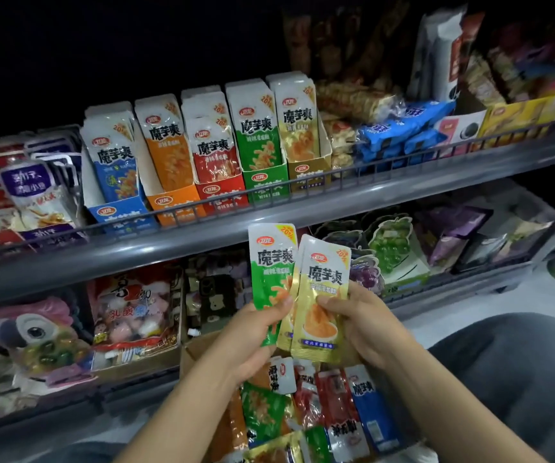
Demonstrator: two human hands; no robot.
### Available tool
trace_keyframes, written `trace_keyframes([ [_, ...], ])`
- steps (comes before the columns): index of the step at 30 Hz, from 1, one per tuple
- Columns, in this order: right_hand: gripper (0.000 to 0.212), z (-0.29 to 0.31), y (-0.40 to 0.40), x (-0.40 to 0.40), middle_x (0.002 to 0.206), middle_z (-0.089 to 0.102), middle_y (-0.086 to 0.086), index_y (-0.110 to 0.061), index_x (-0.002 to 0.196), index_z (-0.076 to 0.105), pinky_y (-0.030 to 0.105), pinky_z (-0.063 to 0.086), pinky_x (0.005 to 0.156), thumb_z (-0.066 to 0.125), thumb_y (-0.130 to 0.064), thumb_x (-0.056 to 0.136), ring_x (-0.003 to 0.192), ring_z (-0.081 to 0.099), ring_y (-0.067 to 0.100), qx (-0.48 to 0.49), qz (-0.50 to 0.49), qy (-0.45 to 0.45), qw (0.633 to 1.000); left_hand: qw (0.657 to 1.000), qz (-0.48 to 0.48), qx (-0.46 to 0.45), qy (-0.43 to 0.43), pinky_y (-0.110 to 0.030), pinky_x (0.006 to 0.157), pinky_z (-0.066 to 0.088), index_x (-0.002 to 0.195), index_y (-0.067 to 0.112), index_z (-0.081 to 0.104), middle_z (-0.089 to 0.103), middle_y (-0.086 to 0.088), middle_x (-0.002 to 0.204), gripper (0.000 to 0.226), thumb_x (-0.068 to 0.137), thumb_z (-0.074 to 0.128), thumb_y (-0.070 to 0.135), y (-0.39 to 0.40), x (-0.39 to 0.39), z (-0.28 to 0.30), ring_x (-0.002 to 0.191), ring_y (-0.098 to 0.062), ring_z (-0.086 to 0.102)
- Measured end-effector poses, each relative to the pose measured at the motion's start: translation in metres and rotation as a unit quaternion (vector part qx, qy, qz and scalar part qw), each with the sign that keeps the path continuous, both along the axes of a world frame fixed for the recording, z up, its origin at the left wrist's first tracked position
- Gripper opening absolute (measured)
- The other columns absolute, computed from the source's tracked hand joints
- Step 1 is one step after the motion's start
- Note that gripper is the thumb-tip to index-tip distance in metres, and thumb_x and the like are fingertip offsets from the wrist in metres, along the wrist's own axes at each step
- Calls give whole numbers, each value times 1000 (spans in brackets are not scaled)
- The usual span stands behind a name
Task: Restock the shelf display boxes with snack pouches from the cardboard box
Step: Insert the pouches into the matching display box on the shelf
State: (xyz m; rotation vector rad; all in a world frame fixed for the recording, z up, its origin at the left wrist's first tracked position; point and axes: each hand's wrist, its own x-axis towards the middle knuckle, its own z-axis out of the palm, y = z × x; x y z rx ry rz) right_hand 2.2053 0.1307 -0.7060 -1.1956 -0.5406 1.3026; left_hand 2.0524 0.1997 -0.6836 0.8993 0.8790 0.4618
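- Green and yellow pouches are in hand just below the grey shelf rail (pixel 269 213), not yet placed.
- Left hand (pixel 256 332) pinches the green pouch (pixel 269 269) between thumb and fingers; right hand (pixel 363 322) pinches the yellow pouch (pixel 323 295), with at least 1 more yellow pouch behind it. Both grips are closed on pouches, not spread.
- Above the rail stand 5 display boxes: blue box (pixel 119 212), orange box (pixel 172 202), red box (pixel 222 192), green box (pixel 266 180), yellow box (pixel 309 172).
- Each box already holds upright pouches of its own colour; the green and yellow look nearly full, while the blue and red sit lower.
- Below the hands, the cardboard box (pixel 199 349) holds many loose pouches in green, red, blue and orange, so I judge plenty of restocking remains.
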Motion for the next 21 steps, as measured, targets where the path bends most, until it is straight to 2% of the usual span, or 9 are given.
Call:
trace_keyframes([
  [1, 23, 6, 6, 0, 105, 69, 20, 1, 112, 55, 43, 55, 78, 53, 4, 90, 87, 68, 30, 5, -12, 1, 1000, 1000, -1, 4, -11, -43, 91, 50, 108, 9, 64, 72, -10, 102, 33, 77, 65, 15, 4, 1, 4, 98, -25, 65],
  [4, 27, 21, 27, 1, 107, 68, 20, 3, 116, 52, 44, 54, 84, 54, 5, 89, 91, 68, 31, 24, -49, -21, 998, 995, -11, 96, 4, -35, 81, 54, 101, 8, 65, 73, -10, 96, 20, 82, 62, 2, 14, 3, 14, 88, -23, 68],
  [6, 25, 34, 39, 0, 109, 67, 20, 0, 113, 51, 46, 54, 84, 55, 4, 89, 93, 67, 30, 31, -60, -35, 997, 988, 3, 157, 14, -35, 85, 53, 97, 10, 67, 74, -8, 93, 22, 80, 64, -5, 17, 4, 21, 87, -22, 69],
  [10, 30, 63, 62, -4, 110, 67, 20, 1, 116, 51, 48, 53, 86, 58, 4, 87, 96, 66, 32, 57, -26, -64, 996, 969, 53, 243, 17, -37, 88, 51, 92, 18, 69, 75, -1, 92, 28, 79, 67, -6, 30, 0, 37, 90, -19, 70],
  [15, 32, 104, 90, 9, 107, 68, 13, -6, 119, 54, 29, 51, 69, 59, 1, 88, 85, 65, 22, 56, 25, -136, 989, 960, 83, 265, 21, -31, 82, 49, 88, 20, 68, 75, 4, 87, 30, 79, 67, -9, 52, -9, 50, 85, -12, 70],
  [18, 34, 125, 109, 19, 107, 68, 14, -6, 117, 56, 34, 50, 70, 59, 5, 85, 83, 62, 22, 41, 49, -249, 966, 963, 90, 253, 14, -33, 86, 51, 90, 18, 68, 75, 2, 89, 26, 80, 67, -6, 63, -10, 56, 87, -14, 70],
  [21, 36, 146, 126, 30, 106, 68, 9, -8, 118, 54, 31, 53, 71, 59, 6, 86, 89, 65, 20, 61, 22, -301, 951, 966, 93, 243, -5, -42, 86, 55, 102, 13, 67, 74, -6, 97, 17, 89, 61, 4, 72, -4, 62, 91, -23, 71],
])
